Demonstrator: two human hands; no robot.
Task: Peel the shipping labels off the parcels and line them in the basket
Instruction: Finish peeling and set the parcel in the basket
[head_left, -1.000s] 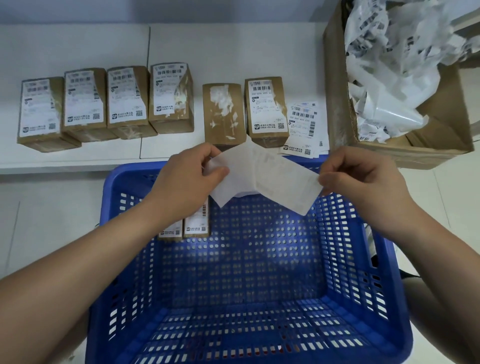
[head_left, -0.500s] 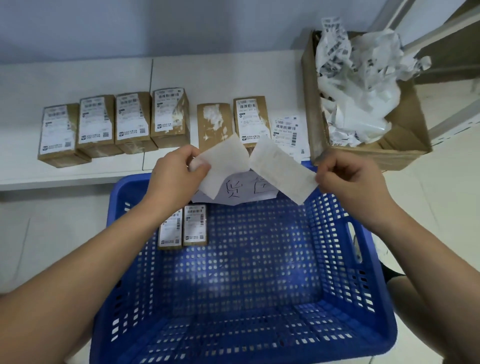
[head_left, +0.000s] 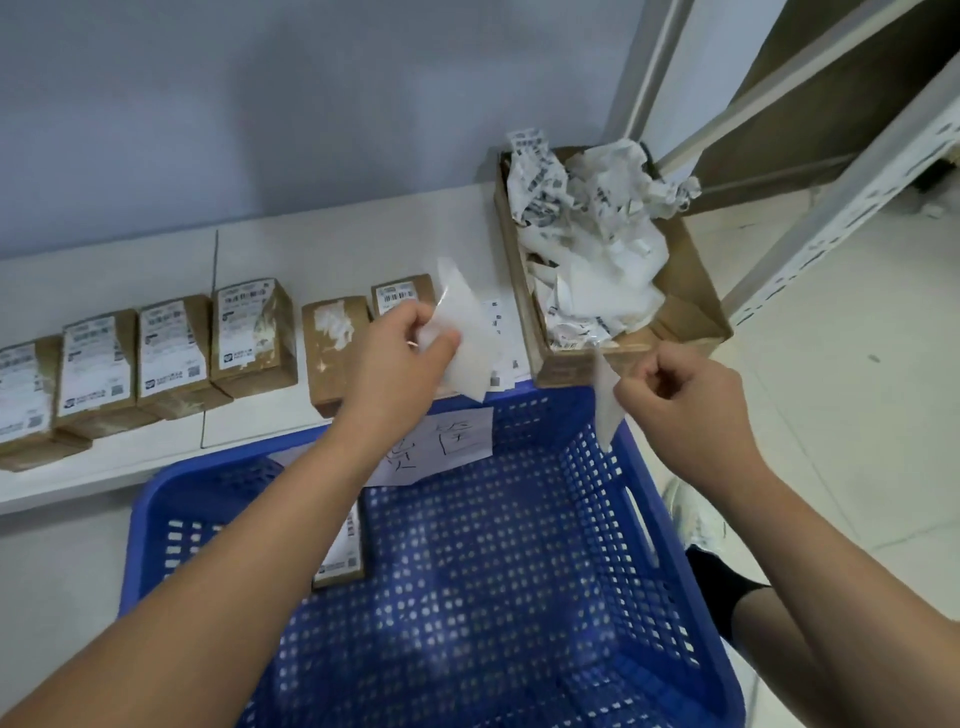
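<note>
Since half a sec ago both hands have pulled apart and shifted right, twd the cardboard box (head_left: 691, 291) full of crumpled label scraps: the two pale sheets that met over the basket are now well separated. Blue basket (head_left: 670, 525) sits low in front w/ at least one labelled parcel (head_left: 345, 545) standing at its back-left, mostly hidden behind the left forearm, and a handwritten paper sign (head_left: 447, 444) on its far wall. On the white shelf (head_left: 291, 249) behind: row of labelled parcels (head_left: 171, 348), then one stripped parcel (head_left: 332, 353) w/ only glue residue, one more labelled parcel (head_left: 402, 293) part-hidden by the hand, plus flat labels (head_left: 501, 338) lying just beside the box. Left hand (head_left: 397, 348) is clenched round a wide translucent sheet (head_left: 465, 332), prob. backing or label; can't tell which. Right hand (head_left: 685, 395) pinches a narrow strip (head_left: 605, 410) hanging over the basket's right rim. Judgement: peeled pieces are headed for the scrap box, so this parcel's label step is nearly done; the bare parcel still needs placing in the basket line.
</note>
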